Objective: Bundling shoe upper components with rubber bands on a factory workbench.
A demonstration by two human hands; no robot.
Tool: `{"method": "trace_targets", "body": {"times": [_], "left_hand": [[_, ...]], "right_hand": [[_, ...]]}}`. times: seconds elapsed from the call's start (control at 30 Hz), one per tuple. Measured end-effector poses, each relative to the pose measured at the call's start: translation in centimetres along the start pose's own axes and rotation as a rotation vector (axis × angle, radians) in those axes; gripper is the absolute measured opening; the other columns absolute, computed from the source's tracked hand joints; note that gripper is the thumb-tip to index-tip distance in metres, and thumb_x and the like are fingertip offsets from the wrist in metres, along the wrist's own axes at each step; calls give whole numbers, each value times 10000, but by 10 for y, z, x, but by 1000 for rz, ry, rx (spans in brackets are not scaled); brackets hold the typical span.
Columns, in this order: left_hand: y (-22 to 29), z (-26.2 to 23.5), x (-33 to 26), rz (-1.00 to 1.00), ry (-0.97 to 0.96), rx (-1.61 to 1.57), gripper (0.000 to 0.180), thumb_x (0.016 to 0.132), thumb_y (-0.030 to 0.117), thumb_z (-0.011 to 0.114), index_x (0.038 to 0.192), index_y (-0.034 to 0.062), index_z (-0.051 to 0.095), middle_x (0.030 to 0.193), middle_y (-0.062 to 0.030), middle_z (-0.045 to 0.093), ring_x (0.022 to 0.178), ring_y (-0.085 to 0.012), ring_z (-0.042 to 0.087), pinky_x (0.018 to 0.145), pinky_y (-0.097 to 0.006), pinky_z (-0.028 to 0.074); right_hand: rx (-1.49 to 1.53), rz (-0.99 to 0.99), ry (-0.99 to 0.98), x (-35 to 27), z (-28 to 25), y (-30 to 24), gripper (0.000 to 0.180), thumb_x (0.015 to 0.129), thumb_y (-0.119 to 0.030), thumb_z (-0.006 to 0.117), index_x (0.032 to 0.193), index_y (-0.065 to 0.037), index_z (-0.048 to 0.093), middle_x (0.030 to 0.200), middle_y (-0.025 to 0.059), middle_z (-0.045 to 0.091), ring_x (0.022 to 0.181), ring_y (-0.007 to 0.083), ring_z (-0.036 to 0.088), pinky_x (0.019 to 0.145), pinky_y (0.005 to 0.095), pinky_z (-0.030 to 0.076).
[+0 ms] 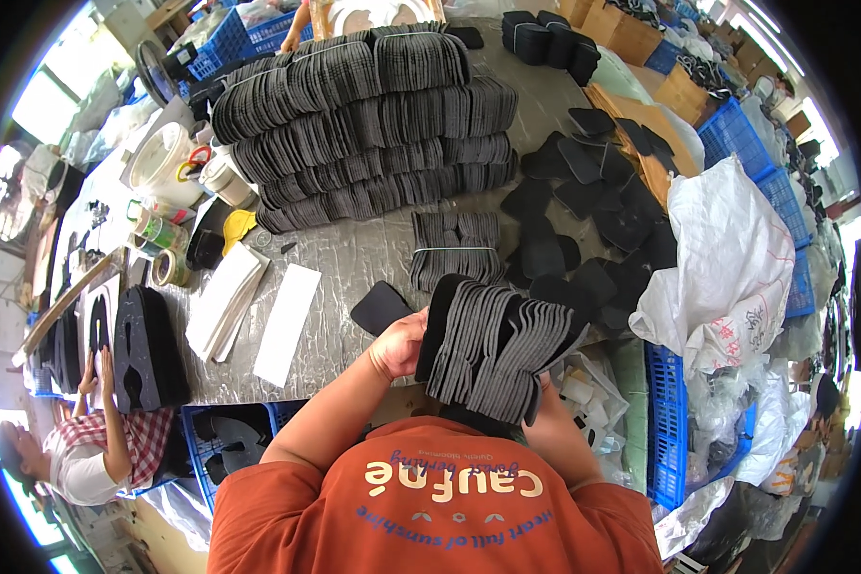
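A thick stack of black and grey foam pads [496, 349] is held up at the table's near edge, in front of my chest. My left hand [400, 346] grips its left side with bent fingers. At the lower right of the stack is my right hand [545, 385], holding it; most of those fingers are hidden behind the pads. One loose black pad [380, 307] lies by my left hand. Just beyond the held stack sits a bundle of pads [455, 247] tied with a light band. Many loose black pads [584, 191] are scattered to the right.
Tall rows of stacked pads [364, 124] fill the table's far middle. White paper strips [287, 325], tape rolls [169, 268] and a white bucket [161, 161] stand left. A white sack [722, 258] and blue crate [666, 421] flank the right. A co-worker [91, 440] handles black pieces at left.
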State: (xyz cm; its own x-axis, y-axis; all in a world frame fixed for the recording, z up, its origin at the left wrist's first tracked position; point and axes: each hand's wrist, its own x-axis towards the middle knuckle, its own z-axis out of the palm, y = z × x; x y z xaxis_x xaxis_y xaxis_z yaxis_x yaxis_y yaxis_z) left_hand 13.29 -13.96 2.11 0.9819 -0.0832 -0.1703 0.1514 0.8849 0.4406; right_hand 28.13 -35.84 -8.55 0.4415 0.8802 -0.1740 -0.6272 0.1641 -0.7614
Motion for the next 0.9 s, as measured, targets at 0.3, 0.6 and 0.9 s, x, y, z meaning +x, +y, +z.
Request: {"method": "trace_targets", "body": {"times": [0.3,0.6,0.9], "left_hand": [[8,-54,-9,-165,-1,279,455,785,-32,668,1217,36,546,989,-66,660,908,-158,638,784,-254,497],[20,-43,-6,-102,73,328,326,858,262,644,644,48,523,586,13,455,528,-109,392,698,-278,448],[59,19,-10,155,-436,528,708,825,350,662,1365,-21,392,650,34,405,544,-82,320,561,-230,329]], "right_hand": [[-1701,-269,77,-49,21,-51,700,806,-301,625,1382,-16,349,1373,131,435,1276,226,412,1072,345,295],[-982,32,-582,-20,109,-156,1093,561,-286,863,1413,22,251,1367,160,421,1245,248,441,1031,324,330],[-1634,26,-197,-11,102,-129,1178,505,-259,838,1451,-68,162,1258,212,450,1179,390,444,1001,435,366]]}}
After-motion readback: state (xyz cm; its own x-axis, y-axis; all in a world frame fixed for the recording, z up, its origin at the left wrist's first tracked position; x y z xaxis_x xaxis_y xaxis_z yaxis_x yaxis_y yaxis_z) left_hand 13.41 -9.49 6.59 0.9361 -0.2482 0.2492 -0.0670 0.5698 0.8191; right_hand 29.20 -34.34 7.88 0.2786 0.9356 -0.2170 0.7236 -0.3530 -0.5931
